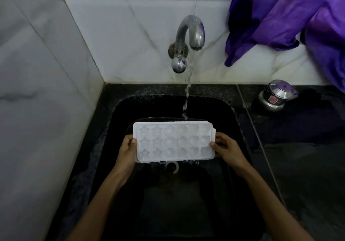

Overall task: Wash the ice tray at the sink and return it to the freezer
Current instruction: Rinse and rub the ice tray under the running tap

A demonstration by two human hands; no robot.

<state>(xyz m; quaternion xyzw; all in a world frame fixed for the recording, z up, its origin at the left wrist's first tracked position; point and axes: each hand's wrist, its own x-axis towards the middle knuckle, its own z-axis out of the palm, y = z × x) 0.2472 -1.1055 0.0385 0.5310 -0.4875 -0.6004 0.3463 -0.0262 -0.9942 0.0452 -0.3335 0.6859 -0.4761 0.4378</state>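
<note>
A white ice tray (174, 141) with star-shaped and round moulds is held level over the black sink (115, 110). My left hand (128, 148) grips its left short edge and my right hand (226, 148) grips its right short edge. Water runs from the curved metal tap (190, 32) and the stream lands on the tray's far edge. Drops hang and fall from the tray's near edge. The freezer is not in view.
The sink drain (172, 167) shows just below the tray. A small steel pot with a lid (276, 96) stands on the black counter at the right. A purple cloth (291, 14) hangs over the white tiled wall at the upper right. A marble wall closes the left side.
</note>
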